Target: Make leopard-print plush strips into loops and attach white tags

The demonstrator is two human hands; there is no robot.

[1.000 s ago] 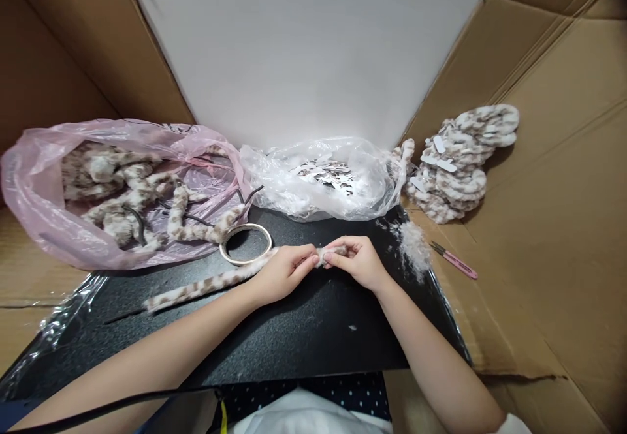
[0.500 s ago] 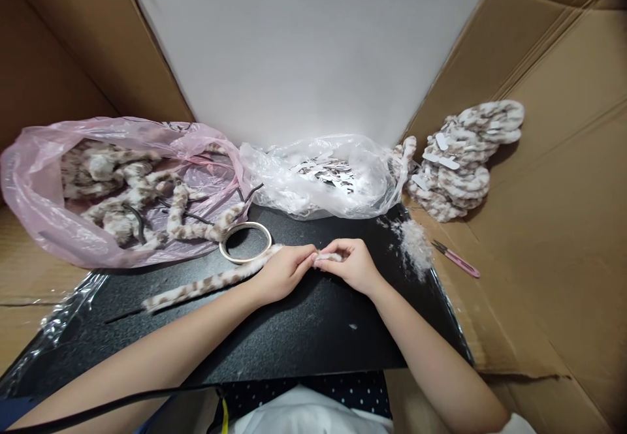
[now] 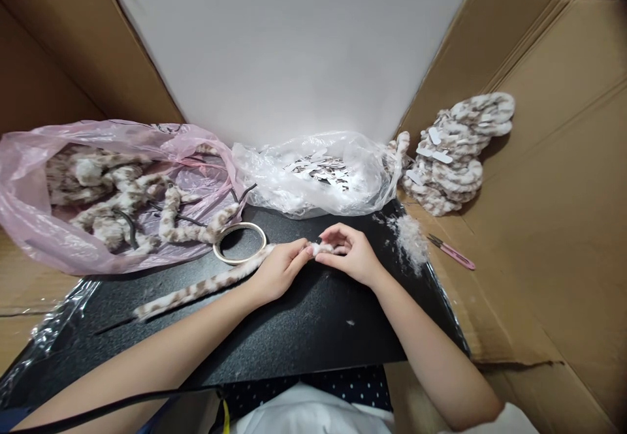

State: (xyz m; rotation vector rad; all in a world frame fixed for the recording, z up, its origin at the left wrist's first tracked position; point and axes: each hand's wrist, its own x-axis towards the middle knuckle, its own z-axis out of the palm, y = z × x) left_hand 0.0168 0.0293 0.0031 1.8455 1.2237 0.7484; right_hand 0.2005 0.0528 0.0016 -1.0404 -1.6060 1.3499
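A long, spotted white-and-brown plush fur strip (image 3: 196,288) lies slantwise across the black tabletop, with a thin dark rod poking from its left end. My left hand (image 3: 281,269) is closed on it near the right end, thumb and fingers pinching. The short tip beyond reaches into my right hand (image 3: 353,255). There the curled fingers surround the tip loosely, with thumb and forefinger apart; their exact contact is partly hidden. Just behind the strip, a tape roll (image 3: 218,251) lies flat beside my left hand.
At left, a pink plastic bag (image 3: 24,225) holds similar fur pieces and dark rods. Behind my hands, a clear bag (image 3: 274,192) contains white flat pieces. On the right are bundled fur strips (image 3: 460,153), loose fluff (image 3: 410,241) and pink-handled snips (image 3: 455,256). Cardboard walls (image 3: 553,192) stand either side.
My right thumb and forefinger have parted from their pinch, and more of the strip's tip shows between my hands. My left hand keeps its grip. The whole view has shifted slightly.
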